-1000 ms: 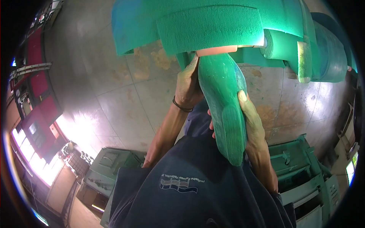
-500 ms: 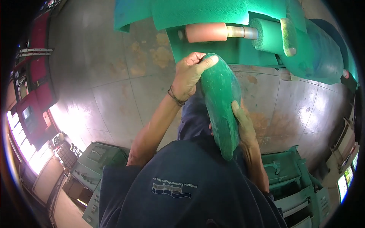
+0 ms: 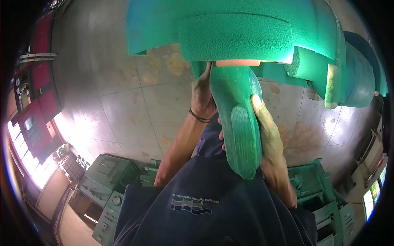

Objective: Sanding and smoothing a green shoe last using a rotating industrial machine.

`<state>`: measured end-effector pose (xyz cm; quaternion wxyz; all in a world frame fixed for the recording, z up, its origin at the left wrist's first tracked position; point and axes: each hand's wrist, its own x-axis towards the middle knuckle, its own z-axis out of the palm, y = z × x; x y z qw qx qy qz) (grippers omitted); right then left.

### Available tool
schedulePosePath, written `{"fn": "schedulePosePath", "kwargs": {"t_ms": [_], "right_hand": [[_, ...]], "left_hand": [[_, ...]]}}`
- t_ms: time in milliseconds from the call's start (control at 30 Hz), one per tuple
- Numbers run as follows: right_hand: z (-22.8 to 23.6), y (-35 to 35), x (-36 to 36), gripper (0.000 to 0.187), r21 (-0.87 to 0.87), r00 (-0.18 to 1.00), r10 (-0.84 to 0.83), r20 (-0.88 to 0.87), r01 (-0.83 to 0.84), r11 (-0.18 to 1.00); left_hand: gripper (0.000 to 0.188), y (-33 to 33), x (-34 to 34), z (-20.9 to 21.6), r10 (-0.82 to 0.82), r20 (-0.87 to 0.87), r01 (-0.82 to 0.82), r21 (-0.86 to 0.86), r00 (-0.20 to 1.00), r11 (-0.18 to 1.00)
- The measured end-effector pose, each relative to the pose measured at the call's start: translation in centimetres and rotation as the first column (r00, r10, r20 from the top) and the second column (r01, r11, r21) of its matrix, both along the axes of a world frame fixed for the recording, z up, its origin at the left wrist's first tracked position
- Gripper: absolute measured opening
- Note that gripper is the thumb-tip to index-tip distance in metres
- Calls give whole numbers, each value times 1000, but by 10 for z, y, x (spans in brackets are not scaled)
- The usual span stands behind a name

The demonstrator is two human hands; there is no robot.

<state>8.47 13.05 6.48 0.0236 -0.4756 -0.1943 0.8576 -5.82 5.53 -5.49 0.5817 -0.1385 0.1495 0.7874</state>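
Note:
A long green shoe last [image 3: 240, 123] is held bottom up, its near end close to my shirt. A pale ridged patch runs along that near half. My right hand [image 3: 269, 127] is closed round its right side, thumb on top, with fingertips showing at the left edge. My left hand [image 3: 203, 96] is closed at the far left side of the last; its fingers are mostly hidden by the last and the machine hood. The far end of the last reaches under the green hood [image 3: 238, 37], right by an orange-pink roller [image 3: 238, 62]. I cannot tell whether they touch.
Further right on the machine are a green cylinder [image 3: 308, 63], an upright pale-edged pad [image 3: 331, 86] and a rounded green housing [image 3: 359, 82]. Green machine cabinets [image 3: 104, 176] stand behind me on both sides. A dark red frame [image 3: 39, 94] is at far left.
The last has moved away from me at its far end, under the hood and up to the roller. My left hand has slid from its top to its left side. The hood now covers more of the roller.

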Motion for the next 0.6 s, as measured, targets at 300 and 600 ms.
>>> {"fn": "schedulePosePath", "kwargs": {"t_ms": [300,600], "right_hand": [[14,-6,6,62,8,999,-11,-42,11,1000],[18,-10,9,65,7,1000,-25,-19,25,1000]], "left_hand": [[44,-1,4,19,-54,7,54,-245,999,968],[50,-4,4,22,-139,-69,125,-170,988,977]]}}
